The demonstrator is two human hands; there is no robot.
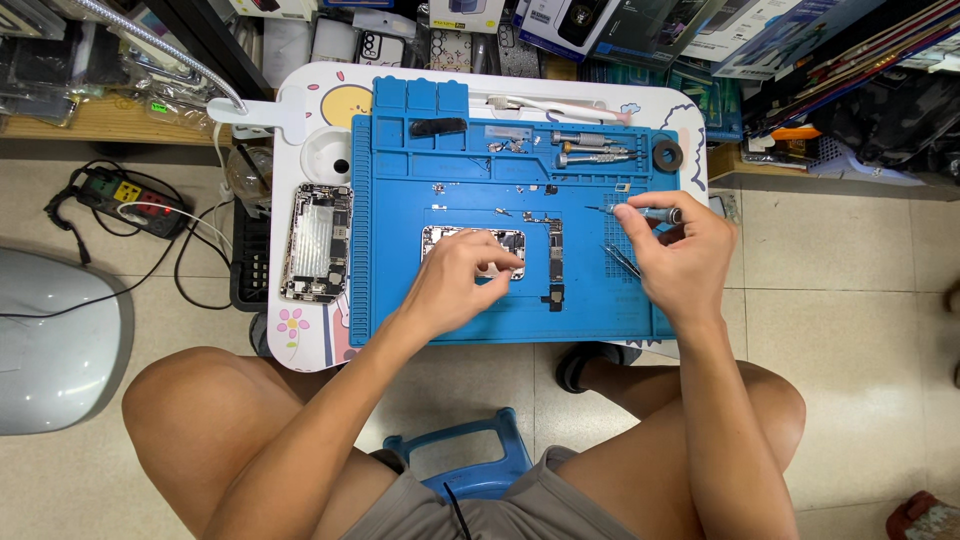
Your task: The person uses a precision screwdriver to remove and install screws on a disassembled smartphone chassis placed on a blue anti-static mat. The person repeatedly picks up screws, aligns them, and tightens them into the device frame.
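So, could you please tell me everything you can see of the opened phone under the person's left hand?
The opened phone lies flat on the blue work mat, near its middle, long side running left to right. Its back shell looks metallic and silvery, with inner parts exposed. The left hand rests on its lower right part, fingers covering that end. A narrow dark circuit board lies just to its right, apart from it. Finer detail is too small to tell.
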